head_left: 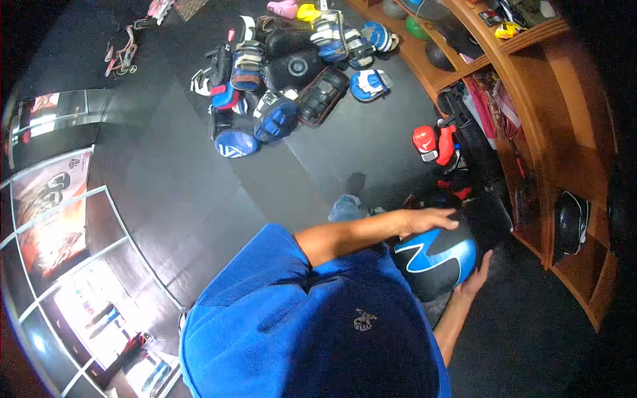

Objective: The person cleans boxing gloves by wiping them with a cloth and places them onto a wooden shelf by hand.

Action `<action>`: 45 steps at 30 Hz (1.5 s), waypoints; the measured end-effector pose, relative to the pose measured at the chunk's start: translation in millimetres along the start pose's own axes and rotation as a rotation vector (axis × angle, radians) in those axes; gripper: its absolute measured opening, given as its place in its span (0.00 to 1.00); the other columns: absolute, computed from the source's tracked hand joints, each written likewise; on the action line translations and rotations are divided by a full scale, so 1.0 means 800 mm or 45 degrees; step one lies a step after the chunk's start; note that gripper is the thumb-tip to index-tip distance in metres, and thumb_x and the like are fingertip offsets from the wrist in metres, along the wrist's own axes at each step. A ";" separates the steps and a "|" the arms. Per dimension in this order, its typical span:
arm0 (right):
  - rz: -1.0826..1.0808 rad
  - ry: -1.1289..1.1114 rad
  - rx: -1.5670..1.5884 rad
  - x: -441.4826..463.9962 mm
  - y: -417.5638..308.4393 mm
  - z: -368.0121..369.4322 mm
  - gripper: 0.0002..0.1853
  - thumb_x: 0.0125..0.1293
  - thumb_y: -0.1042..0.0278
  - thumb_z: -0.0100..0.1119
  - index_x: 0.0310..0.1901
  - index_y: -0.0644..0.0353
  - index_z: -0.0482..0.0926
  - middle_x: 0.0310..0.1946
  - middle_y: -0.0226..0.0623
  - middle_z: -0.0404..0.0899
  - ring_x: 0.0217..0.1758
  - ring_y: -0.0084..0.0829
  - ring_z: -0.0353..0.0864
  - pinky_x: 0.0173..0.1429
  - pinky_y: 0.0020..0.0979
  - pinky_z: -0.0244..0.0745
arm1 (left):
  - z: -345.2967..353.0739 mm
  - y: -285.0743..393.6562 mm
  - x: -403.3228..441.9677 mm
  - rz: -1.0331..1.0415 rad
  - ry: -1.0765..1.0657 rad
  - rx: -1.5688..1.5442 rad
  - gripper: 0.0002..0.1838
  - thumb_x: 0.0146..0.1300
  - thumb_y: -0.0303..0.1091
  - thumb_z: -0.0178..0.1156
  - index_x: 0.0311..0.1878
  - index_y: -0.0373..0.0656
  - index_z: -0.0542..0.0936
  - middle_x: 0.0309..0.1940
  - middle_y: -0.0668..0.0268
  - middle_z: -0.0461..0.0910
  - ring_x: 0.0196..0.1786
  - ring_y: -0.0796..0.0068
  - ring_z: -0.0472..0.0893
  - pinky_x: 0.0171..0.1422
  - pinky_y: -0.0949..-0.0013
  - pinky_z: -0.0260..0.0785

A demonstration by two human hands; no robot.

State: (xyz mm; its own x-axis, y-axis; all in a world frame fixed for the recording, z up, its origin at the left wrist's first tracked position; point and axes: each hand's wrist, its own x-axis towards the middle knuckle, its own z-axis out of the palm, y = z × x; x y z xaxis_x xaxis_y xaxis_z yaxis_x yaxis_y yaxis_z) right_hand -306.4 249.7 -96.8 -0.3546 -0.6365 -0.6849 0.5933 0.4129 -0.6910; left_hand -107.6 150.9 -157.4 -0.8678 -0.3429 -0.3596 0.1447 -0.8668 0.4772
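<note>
Black with glossy blue, the rounded, padded-looking piece with a white-edged zigzag panel [434, 257] is held between our bare hands, above the dark mat floor [378, 149] and near the lower edge of the brown wooden shelf unit [536, 159]. Our left hand [426, 221] presses on its top side with fingers extended; our right hand [472, 280] cups the opposite side, its fingers partly hidden. We judge it bulky but fairly light, firm with some give, perhaps slick on the shiny panel and hardly fragile; opposite sides, palms inward, seem the best hold. We can make out no lettering on it. Near the shelf's base edge lies a red boxing glove with a white mark [424, 140]. Farther out, a blue round-faced pad [237, 144] bears white markings we cannot read; beyond the floor's left edge, the writing on a pale printed banner [73, 182] is also illegible.
</note>
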 end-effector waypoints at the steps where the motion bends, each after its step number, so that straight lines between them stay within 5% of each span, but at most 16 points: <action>1: -0.082 0.005 -0.009 0.017 -0.001 -0.006 0.33 0.69 0.42 0.41 0.62 0.67 0.64 0.60 0.44 0.67 0.61 0.40 0.68 0.67 0.39 0.59 | 0.017 0.017 -0.016 -0.014 -0.096 -0.152 0.46 0.61 0.56 0.56 0.72 0.40 0.46 0.68 0.58 0.58 0.67 0.68 0.61 0.70 0.66 0.53; 6: 0.024 -0.148 0.058 0.009 -0.001 0.052 0.40 0.67 0.34 0.38 0.62 0.69 0.63 0.60 0.44 0.67 0.60 0.39 0.68 0.67 0.38 0.59 | -0.007 -0.005 -0.001 0.228 0.232 0.414 0.37 0.65 0.57 0.49 0.69 0.39 0.58 0.68 0.57 0.58 0.70 0.66 0.56 0.73 0.66 0.45; 8: 0.053 -0.092 -0.315 -0.032 0.011 0.079 0.39 0.66 0.34 0.40 0.63 0.66 0.62 0.59 0.41 0.68 0.61 0.36 0.67 0.67 0.36 0.57 | -0.028 -0.011 -0.008 0.261 0.252 0.495 0.32 0.67 0.52 0.49 0.66 0.39 0.64 0.66 0.58 0.63 0.69 0.67 0.59 0.73 0.66 0.47; 11: -0.195 -0.451 -0.841 -0.014 0.086 -0.023 0.25 0.71 0.52 0.43 0.59 0.64 0.68 0.52 0.30 0.70 0.48 0.25 0.69 0.58 0.30 0.64 | -0.060 -0.038 -0.021 0.454 0.540 0.574 0.24 0.68 0.43 0.47 0.60 0.36 0.71 0.62 0.59 0.69 0.65 0.69 0.65 0.70 0.67 0.52; 13: 0.112 -0.371 -0.503 -0.037 0.099 0.001 0.22 0.71 0.58 0.46 0.57 0.68 0.70 0.50 0.35 0.74 0.48 0.27 0.72 0.56 0.30 0.66 | -0.053 -0.046 -0.042 0.324 0.735 0.201 0.24 0.67 0.47 0.49 0.56 0.37 0.74 0.53 0.61 0.75 0.58 0.69 0.72 0.65 0.65 0.60; 14: -0.675 -0.555 -1.330 -0.027 0.090 0.027 0.23 0.69 0.58 0.49 0.57 0.70 0.69 0.52 0.44 0.75 0.54 0.35 0.73 0.59 0.32 0.65 | -0.077 -0.075 -0.035 0.381 0.853 0.086 0.23 0.67 0.46 0.48 0.52 0.36 0.76 0.50 0.58 0.77 0.55 0.69 0.73 0.62 0.66 0.62; 15: -0.587 -0.514 -1.206 -0.038 0.081 0.050 0.27 0.66 0.54 0.52 0.56 0.71 0.69 0.52 0.51 0.75 0.58 0.39 0.73 0.60 0.34 0.66 | -0.057 -0.056 -0.046 0.346 0.816 -0.136 0.24 0.67 0.48 0.47 0.53 0.37 0.75 0.48 0.58 0.78 0.54 0.68 0.74 0.60 0.65 0.64; 17: -0.536 -0.721 -1.275 -0.037 0.064 0.086 0.21 0.62 0.52 0.57 0.43 0.66 0.75 0.38 0.52 0.78 0.42 0.46 0.79 0.45 0.39 0.72 | -0.030 -0.030 -0.069 0.274 0.715 -0.391 0.26 0.67 0.52 0.45 0.55 0.39 0.73 0.44 0.59 0.78 0.49 0.66 0.76 0.56 0.62 0.68; 20: -0.872 -0.559 -1.142 -0.048 0.054 0.123 0.19 0.58 0.54 0.62 0.30 0.66 0.76 0.24 0.49 0.75 0.28 0.43 0.78 0.34 0.37 0.70 | -0.063 -0.046 -0.078 0.318 0.552 -0.464 0.28 0.68 0.57 0.40 0.50 0.40 0.74 0.40 0.60 0.79 0.41 0.65 0.78 0.49 0.61 0.71; 24: -0.780 -0.348 -0.976 -0.046 0.069 0.142 0.20 0.61 0.52 0.58 0.26 0.65 0.75 0.20 0.47 0.74 0.25 0.40 0.77 0.32 0.37 0.68 | -0.041 0.010 -0.088 0.192 0.888 0.284 0.26 0.68 0.58 0.41 0.44 0.43 0.76 0.36 0.63 0.79 0.38 0.69 0.79 0.44 0.65 0.73; 25: -0.709 -0.295 -0.949 -0.046 0.070 0.145 0.21 0.62 0.51 0.56 0.25 0.65 0.75 0.19 0.47 0.73 0.24 0.40 0.76 0.31 0.38 0.67 | -0.035 0.024 -0.092 0.117 0.895 0.164 0.26 0.67 0.57 0.41 0.44 0.43 0.76 0.36 0.63 0.79 0.37 0.69 0.79 0.44 0.65 0.73; 28: -0.707 -0.730 -0.888 -0.036 0.084 0.139 0.26 0.66 0.43 0.47 0.29 0.64 0.73 0.25 0.46 0.74 0.30 0.39 0.76 0.34 0.37 0.66 | -0.168 0.009 -0.113 0.141 0.549 0.047 0.26 0.69 0.56 0.41 0.46 0.42 0.76 0.38 0.64 0.80 0.39 0.69 0.79 0.46 0.64 0.74; 32: -0.999 -0.994 -0.791 -0.047 0.099 0.124 0.30 0.63 0.39 0.49 0.43 0.65 0.71 0.30 0.45 0.74 0.37 0.46 0.76 0.44 0.40 0.69 | -0.098 0.018 -0.130 0.090 0.728 0.058 0.26 0.69 0.56 0.41 0.46 0.42 0.76 0.38 0.64 0.80 0.39 0.69 0.79 0.46 0.64 0.74; 37: -0.864 -1.112 -1.195 -0.042 0.100 0.123 0.38 0.56 0.32 0.53 0.18 0.72 0.75 0.21 0.53 0.74 0.28 0.52 0.77 0.33 0.43 0.70 | -0.066 0.014 -0.128 0.050 0.796 0.170 0.26 0.69 0.56 0.41 0.47 0.42 0.76 0.38 0.64 0.80 0.38 0.69 0.79 0.46 0.64 0.74; 42: -1.148 -1.018 -0.979 -0.065 0.093 0.126 0.34 0.58 0.38 0.55 0.17 0.70 0.75 0.16 0.47 0.75 0.20 0.47 0.76 0.28 0.43 0.70 | -0.054 0.029 -0.134 0.039 0.817 0.256 0.26 0.69 0.56 0.41 0.47 0.42 0.76 0.38 0.64 0.80 0.38 0.69 0.79 0.45 0.64 0.74; 45: -0.486 -0.822 0.413 -0.061 0.087 0.110 0.24 0.65 0.52 0.52 0.22 0.67 0.79 0.18 0.37 0.78 0.26 0.31 0.80 0.36 0.35 0.75 | -0.047 0.047 -0.120 0.052 0.806 0.323 0.26 0.69 0.56 0.41 0.47 0.42 0.76 0.38 0.64 0.80 0.38 0.69 0.79 0.45 0.64 0.74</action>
State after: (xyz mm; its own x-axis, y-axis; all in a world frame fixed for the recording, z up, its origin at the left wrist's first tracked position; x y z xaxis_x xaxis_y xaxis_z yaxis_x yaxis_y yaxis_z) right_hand -183.9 252.4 -91.1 -0.1470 -0.9860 -0.0793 0.7305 -0.0541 -0.6808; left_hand -1.2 137.8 -134.9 -0.4079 -0.5862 -0.7000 -0.0116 -0.7632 0.6460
